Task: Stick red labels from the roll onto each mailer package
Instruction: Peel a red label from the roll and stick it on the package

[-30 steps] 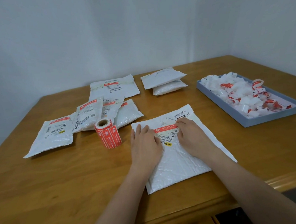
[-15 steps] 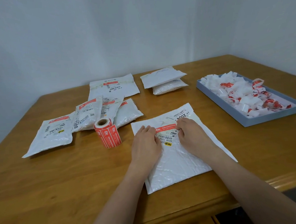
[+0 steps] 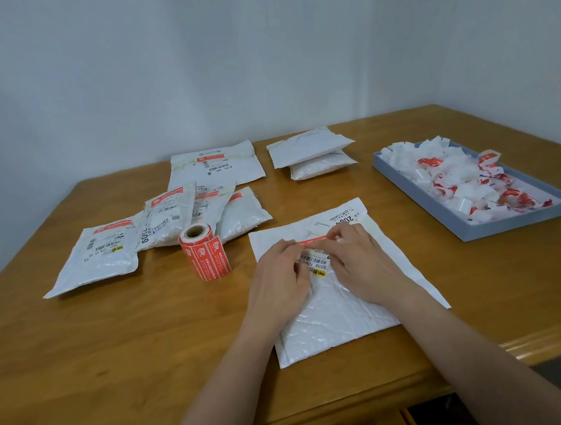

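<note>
A large white bubble mailer (image 3: 339, 314) lies flat near the table's front edge. A red label (image 3: 311, 241) sits across its upper part, just above the printed shipping sticker. My left hand (image 3: 282, 278) and my right hand (image 3: 362, 263) both rest on the mailer, fingertips pressing on the red label from either side. The roll of red labels (image 3: 204, 252) stands upright just left of the mailer, untouched.
Several smaller mailers with red labels (image 3: 160, 220) lie overlapped at the left, one larger (image 3: 216, 165) behind them. Two stacked plain mailers (image 3: 313, 155) sit at the back. A blue tray (image 3: 492, 227) at right holds crumpled label backings. Walls close off the far sides.
Both hands have slid closer together along the red label, fingertips now nearly meeting over it. The mailer and roll stayed where they were.
</note>
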A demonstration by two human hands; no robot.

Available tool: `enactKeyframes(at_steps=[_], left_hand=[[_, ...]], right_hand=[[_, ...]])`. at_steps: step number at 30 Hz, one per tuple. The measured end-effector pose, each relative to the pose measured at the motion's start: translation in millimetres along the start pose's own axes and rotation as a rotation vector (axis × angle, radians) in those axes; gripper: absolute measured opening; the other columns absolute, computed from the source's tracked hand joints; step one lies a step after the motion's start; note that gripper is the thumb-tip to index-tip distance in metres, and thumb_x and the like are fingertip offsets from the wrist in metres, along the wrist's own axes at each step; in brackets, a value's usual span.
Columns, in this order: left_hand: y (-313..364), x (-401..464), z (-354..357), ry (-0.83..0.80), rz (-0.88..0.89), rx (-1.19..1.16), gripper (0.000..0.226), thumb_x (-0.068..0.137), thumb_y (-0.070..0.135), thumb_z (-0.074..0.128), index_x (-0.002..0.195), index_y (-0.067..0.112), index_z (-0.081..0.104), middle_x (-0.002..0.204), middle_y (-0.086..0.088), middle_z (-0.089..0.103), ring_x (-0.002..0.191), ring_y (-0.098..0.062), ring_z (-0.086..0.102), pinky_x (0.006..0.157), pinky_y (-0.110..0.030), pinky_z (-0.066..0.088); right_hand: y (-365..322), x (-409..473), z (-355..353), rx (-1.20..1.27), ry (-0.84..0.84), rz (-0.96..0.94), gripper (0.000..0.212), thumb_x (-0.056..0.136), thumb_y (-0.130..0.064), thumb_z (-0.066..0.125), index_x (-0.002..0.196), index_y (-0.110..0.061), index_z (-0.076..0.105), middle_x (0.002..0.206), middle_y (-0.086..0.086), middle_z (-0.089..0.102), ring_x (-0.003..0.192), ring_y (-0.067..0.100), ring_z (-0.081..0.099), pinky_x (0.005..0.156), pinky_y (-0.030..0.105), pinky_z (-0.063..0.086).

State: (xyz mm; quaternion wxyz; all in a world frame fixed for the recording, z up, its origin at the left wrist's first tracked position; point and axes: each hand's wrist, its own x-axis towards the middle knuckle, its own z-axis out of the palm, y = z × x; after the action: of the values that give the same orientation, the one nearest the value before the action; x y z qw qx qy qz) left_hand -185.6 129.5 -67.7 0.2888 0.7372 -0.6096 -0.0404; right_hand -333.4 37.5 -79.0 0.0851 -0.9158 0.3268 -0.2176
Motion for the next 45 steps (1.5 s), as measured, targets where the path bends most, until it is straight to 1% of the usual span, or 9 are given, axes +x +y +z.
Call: enactKeyframes(at_steps=[7, 10, 14, 21, 28, 37, 41, 43, 45], left_hand=[[0.8, 2.1, 1.1, -0.013, 0.005, 0.045, 0.037, 0.096, 0.022, 0.043, 0.128, 0.018, 0.061, 0.136, 0.004, 0.051, 0.125, -0.011, 0.045, 0.103, -0.025, 0.036], [-0.4, 3.4, 3.4, -0.04, -0.024, 0.125, 0.038, 0.096, 0.027, 0.041, 0.129, 0.024, 0.058, 0.142, 0.003, 0.044, 0.139, -0.019, 0.03, 0.12, -0.039, 0.017], [-0.3, 3.0, 4.8, -0.078, -0.109, 0.145, 0.036, 0.097, 0.033, 0.038, 0.128, 0.028, 0.056, 0.151, -0.002, 0.035, 0.147, -0.027, 0.013, 0.12, -0.049, 0.002], [-1.0, 5.2, 6.8, -0.068, -0.113, 0.143, 0.035, 0.094, 0.033, 0.036, 0.119, 0.025, 0.059, 0.126, 0.002, 0.053, 0.133, -0.029, 0.035, 0.113, -0.054, 0.025], [1.5, 3.9, 3.5, -0.027, -0.14, 0.026, 0.031, 0.097, 0.029, 0.039, 0.115, 0.019, 0.062, 0.122, 0.004, 0.058, 0.134, -0.023, 0.035, 0.117, -0.05, 0.02], [4.8, 2.4, 0.2, -0.055, -0.202, -0.052, 0.027, 0.098, 0.027, 0.043, 0.117, 0.018, 0.059, 0.136, -0.002, 0.055, 0.146, -0.024, 0.022, 0.119, -0.046, 0.01], [6.9, 2.6, -1.5, 0.022, -0.199, -0.023, 0.012, 0.094, 0.024, 0.045, 0.09, 0.016, 0.053, 0.084, 0.007, 0.052, 0.097, -0.017, 0.046, 0.103, -0.047, 0.038], [6.2, 2.3, -2.0, 0.048, -0.192, 0.02, 0.011, 0.094, 0.027, 0.045, 0.09, 0.018, 0.049, 0.082, 0.01, 0.047, 0.088, -0.015, 0.045, 0.091, -0.042, 0.045], [2.2, 1.9, -0.2, 0.035, -0.156, 0.059, 0.022, 0.095, 0.032, 0.043, 0.113, 0.021, 0.052, 0.104, 0.008, 0.053, 0.105, -0.015, 0.048, 0.095, -0.038, 0.043]], right_hand=[[-2.2, 1.7, -0.9, -0.06, -0.041, 0.026, 0.047, 0.097, -0.022, 0.039, 0.134, -0.051, 0.046, 0.122, -0.005, 0.038, 0.113, 0.013, 0.034, 0.099, 0.025, 0.026], [-4.9, 1.5, -1.6, -0.072, -0.007, 0.056, 0.044, 0.097, -0.025, 0.039, 0.131, -0.052, 0.049, 0.118, -0.006, 0.039, 0.11, 0.012, 0.035, 0.096, 0.025, 0.029], [-6.5, 2.3, -1.2, -0.078, 0.028, 0.102, 0.04, 0.096, -0.027, 0.041, 0.127, -0.048, 0.055, 0.115, -0.008, 0.04, 0.107, 0.011, 0.037, 0.091, 0.025, 0.034], [-7.0, 3.4, -0.7, -0.092, 0.096, 0.193, 0.037, 0.094, -0.024, 0.043, 0.119, -0.043, 0.064, 0.106, -0.011, 0.043, 0.101, 0.012, 0.04, 0.084, 0.027, 0.042], [-6.0, 4.9, -2.1, -0.02, 0.133, 0.258, 0.034, 0.095, -0.016, 0.045, 0.115, -0.028, 0.07, 0.101, -0.007, 0.045, 0.095, 0.011, 0.041, 0.067, 0.023, 0.037], [-3.4, 8.5, -3.4, 0.033, 0.12, 0.316, 0.034, 0.097, -0.008, 0.042, 0.116, -0.01, 0.07, 0.104, 0.0, 0.053, 0.098, 0.015, 0.046, 0.075, 0.028, 0.047], [-2.1, 8.8, -1.9, 0.02, 0.11, 0.321, 0.032, 0.097, -0.009, 0.042, 0.114, -0.006, 0.069, 0.107, 0.003, 0.056, 0.099, 0.015, 0.049, 0.075, 0.022, 0.043], [-1.8, 8.1, -2.3, 0.015, 0.11, 0.338, 0.03, 0.096, -0.012, 0.043, 0.115, -0.007, 0.065, 0.113, 0.002, 0.056, 0.103, 0.014, 0.05, 0.08, 0.022, 0.045], [-2.6, 6.2, -3.1, 0.0, 0.125, 0.327, 0.031, 0.096, -0.016, 0.043, 0.124, -0.014, 0.057, 0.118, 0.0, 0.054, 0.106, 0.013, 0.049, 0.081, 0.024, 0.047]])
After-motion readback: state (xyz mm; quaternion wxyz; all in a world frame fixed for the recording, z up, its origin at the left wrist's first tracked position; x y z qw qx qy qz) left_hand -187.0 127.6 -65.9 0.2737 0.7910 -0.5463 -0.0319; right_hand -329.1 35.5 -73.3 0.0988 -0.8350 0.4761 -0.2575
